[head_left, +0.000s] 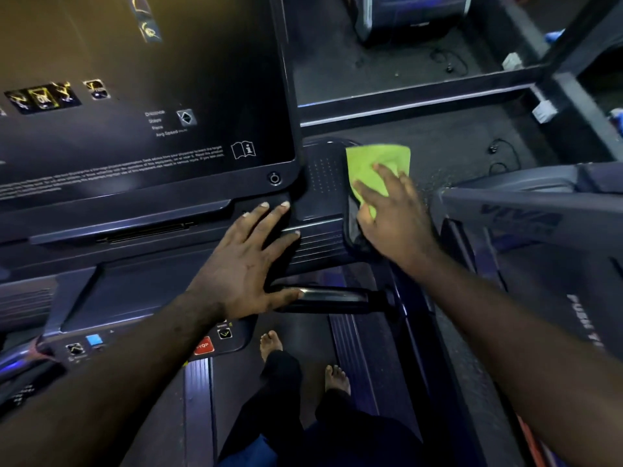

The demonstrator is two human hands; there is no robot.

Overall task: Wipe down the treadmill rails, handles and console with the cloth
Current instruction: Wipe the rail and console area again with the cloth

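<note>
**Green cloth beside the treadmill pocket**

A dark pocket (pixel 352 230) sits at the right edge of the console (pixel 320 183). What is inside it cannot be seen. The green cloth (pixel 374 161) lies flat above the pocket and hangs over its rim. The right hand (pixel 394 214) presses on the cloth, its fingers (pixel 387 175) straight, not curled round it. The left hand (pixel 242 267) rests flat below the big dark screen (pixel 135 79), fingers spread open, holding nothing. Two bare feet (pixel 270 343) stand on the belt (pixel 303 326). A red stop button (pixel 203 347) is close by. Beyond lies dark floor (pixel 455 139) with thin cables (pixel 499 156).
</note>
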